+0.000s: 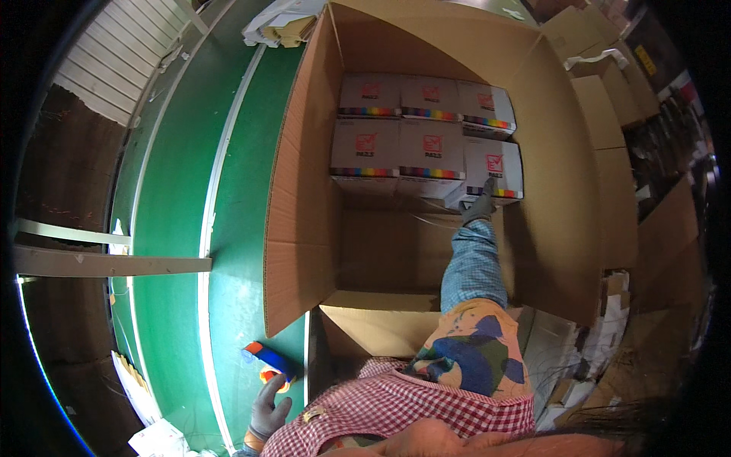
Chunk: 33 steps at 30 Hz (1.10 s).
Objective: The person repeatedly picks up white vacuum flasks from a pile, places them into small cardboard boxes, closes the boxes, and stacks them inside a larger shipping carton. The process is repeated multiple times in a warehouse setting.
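Observation:
Inside a large open corrugated carton [308,188], several white printed boxes stand in two rows of three, their tops bearing a red check-mark logo and a multicoloured stripe. My right hand [478,207], in a grey glove, reaches down and grips the near edge of the right-hand box [502,163] in the nearer row, one finger lying over its top. This box sits slightly askew to its neighbour. My left hand [268,408], also gloved in grey, is over the green surface with fingers apart and nothing held, just beside a blue-and-orange tape dispenser [271,361].
A green bench or conveyor surface [171,194] with pale rails runs along the left, crossed by a metal bar [114,264]. Flattened cardboard [285,28] lies at the far end. More cartons [599,108] crowd the right side. A white box [160,439] is at lower left.

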Each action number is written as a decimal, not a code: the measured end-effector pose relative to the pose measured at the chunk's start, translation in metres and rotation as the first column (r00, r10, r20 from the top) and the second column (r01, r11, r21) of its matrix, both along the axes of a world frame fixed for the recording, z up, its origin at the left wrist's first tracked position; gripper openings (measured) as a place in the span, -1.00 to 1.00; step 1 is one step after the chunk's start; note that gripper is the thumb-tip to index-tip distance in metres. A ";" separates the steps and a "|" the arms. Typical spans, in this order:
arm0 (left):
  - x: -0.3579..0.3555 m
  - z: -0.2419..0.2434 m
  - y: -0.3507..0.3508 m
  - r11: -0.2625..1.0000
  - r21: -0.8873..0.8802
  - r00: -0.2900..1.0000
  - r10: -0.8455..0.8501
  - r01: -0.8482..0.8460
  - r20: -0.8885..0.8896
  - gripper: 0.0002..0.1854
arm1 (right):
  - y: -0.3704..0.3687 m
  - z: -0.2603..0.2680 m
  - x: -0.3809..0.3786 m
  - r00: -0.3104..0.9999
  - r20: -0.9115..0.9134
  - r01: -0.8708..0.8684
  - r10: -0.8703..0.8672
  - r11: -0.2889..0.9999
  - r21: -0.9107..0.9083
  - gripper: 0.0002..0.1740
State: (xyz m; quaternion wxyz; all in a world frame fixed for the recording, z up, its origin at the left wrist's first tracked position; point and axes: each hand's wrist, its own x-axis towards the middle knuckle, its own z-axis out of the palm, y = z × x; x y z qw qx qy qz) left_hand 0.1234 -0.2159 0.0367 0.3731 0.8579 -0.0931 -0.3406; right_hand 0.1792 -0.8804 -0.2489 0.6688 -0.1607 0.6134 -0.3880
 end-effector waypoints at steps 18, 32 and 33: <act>0.024 -0.015 -0.011 0.981 -0.022 0.981 -0.190 0.191 0.027 -0.40 | -0.027 -0.018 0.001 0.977 -0.032 -0.211 0.209 0.956 -0.204 -0.39; -0.108 0.028 0.127 0.965 -0.091 0.927 0.263 -0.248 0.267 -0.43 | 0.388 0.208 -0.039 -0.779 0.256 -0.627 0.573 -0.689 -0.363 -0.49; -0.120 0.026 0.135 0.952 -0.094 0.909 0.307 -0.292 0.283 -0.43 | 0.415 0.223 -0.029 -0.833 0.126 -0.542 0.538 -0.748 -0.383 -0.52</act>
